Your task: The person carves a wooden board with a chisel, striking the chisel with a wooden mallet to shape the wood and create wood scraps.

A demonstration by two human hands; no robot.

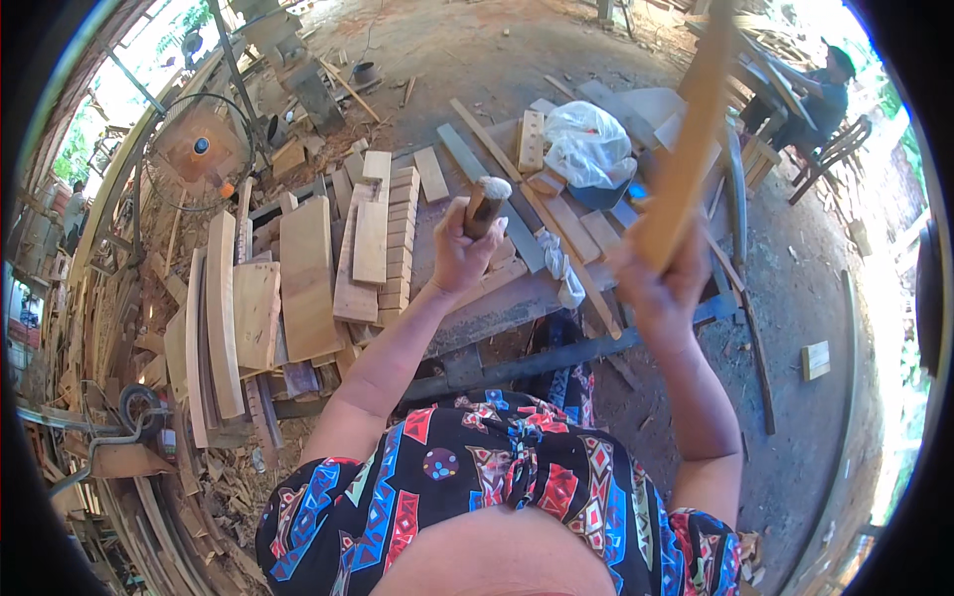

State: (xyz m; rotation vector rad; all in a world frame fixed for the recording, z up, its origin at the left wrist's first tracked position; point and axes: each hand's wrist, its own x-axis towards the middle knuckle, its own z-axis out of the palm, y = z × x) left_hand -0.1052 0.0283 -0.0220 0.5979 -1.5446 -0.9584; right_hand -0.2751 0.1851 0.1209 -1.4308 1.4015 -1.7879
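My left hand (461,258) is closed around an upright, thick wooden handle (486,207) with a pale, battered top, like that of a chisel; its lower end is hidden. My right hand (668,283), smeared by motion, grips a long flat wooden bat (696,139) that rises past the upper edge of the picture. Beneath both hands lies a low wooden worktable strewn with boards. A grooved wooden piece (400,233) and a short pale board (370,241) lie left of my left hand. Between the hands sits a crumpled white plastic scrap (559,268).
A clear plastic bag (588,139) lies on a dark cap (600,197) at the table's far side. Curved boards (221,313) stand at the left, near a caged fan (202,147). A wood block (815,361) lies on the right floor. Another person (821,99) sits far right.
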